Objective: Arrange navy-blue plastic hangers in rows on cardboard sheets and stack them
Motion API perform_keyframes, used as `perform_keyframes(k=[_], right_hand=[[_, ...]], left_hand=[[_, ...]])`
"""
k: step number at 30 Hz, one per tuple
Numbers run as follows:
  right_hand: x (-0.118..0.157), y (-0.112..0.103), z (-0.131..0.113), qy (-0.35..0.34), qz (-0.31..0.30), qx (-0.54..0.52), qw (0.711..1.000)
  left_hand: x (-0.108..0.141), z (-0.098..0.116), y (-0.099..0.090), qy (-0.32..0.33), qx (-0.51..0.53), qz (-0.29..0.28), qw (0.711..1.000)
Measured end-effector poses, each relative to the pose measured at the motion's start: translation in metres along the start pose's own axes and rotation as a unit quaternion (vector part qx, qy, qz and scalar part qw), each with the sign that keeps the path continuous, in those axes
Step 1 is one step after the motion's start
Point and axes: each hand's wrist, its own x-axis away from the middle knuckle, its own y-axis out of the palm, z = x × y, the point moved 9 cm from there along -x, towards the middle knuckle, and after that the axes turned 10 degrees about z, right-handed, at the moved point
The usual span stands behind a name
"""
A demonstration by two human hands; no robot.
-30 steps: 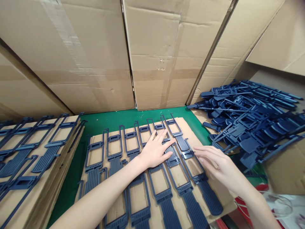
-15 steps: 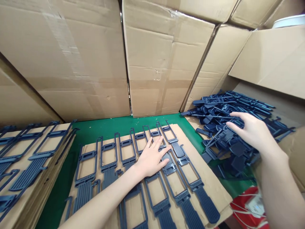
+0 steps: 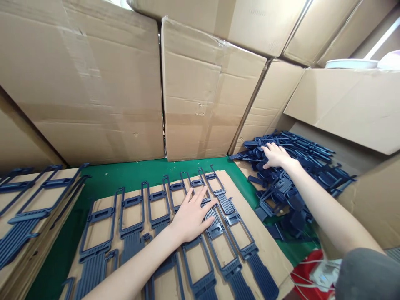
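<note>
Reaches farther back over the pile (image 3: 283, 185) than before with right grip (image 3: 275, 156), loosely spread, cannot tell if touching; rests left grip (image 3: 194, 216), splayed flat, on blue frames (image 3: 215, 230) atop cardboard (image 3: 263, 241).

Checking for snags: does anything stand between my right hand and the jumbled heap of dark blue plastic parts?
Nothing visible does. Your right hand is over the heap itself; whether they touch is unclear.

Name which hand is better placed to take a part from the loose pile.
Right, likely: the right hand is at the loose pile, while the left hand is spread over laid-out parts on cardboard.
</note>
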Motion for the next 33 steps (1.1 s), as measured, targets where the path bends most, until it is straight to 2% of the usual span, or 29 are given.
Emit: perform_keyframes(k=[2, 4, 7, 11, 13, 16, 23, 33], right_hand=[[-0.003, -0.003, 0.004, -0.003, 0.002, -0.006, 1.000], [-0.006, -0.009, 0.020, 0.012, 0.011, -0.023, 1.000], [-0.010, -0.021, 0.061, 0.059, 0.031, -0.045, 0.997], [-0.011, -0.032, 0.128, 0.168, 0.055, -0.036, 0.984], [-0.010, -0.031, 0.154, 0.215, 0.061, -0.034, 0.974], [-0.014, -0.021, 0.180, 0.246, 0.058, -0.040, 0.967], [-0.037, 0.006, 0.193, 0.210, 0.052, -0.073, 0.974], [-0.061, 0.023, 0.216, 0.196, 0.067, -0.081, 0.975]], left_hand=[[-0.001, 0.001, -0.001, 0.002, -0.004, 0.002, 1.000], [-0.001, 0.001, -0.001, 0.001, -0.009, 0.000, 1.000], [-0.002, 0.001, -0.001, -0.001, -0.012, -0.008, 1.000], [-0.002, 0.001, 0.000, 0.004, -0.023, -0.018, 1.000], [-0.002, 0.000, 0.000, 0.007, -0.028, -0.014, 0.999], [-0.002, -0.001, -0.001, 0.011, -0.031, -0.002, 0.999], [-0.002, -0.003, -0.002, 0.021, -0.045, 0.011, 0.999], [-0.006, 0.001, -0.012, 0.044, -0.092, 0.036, 0.994]])
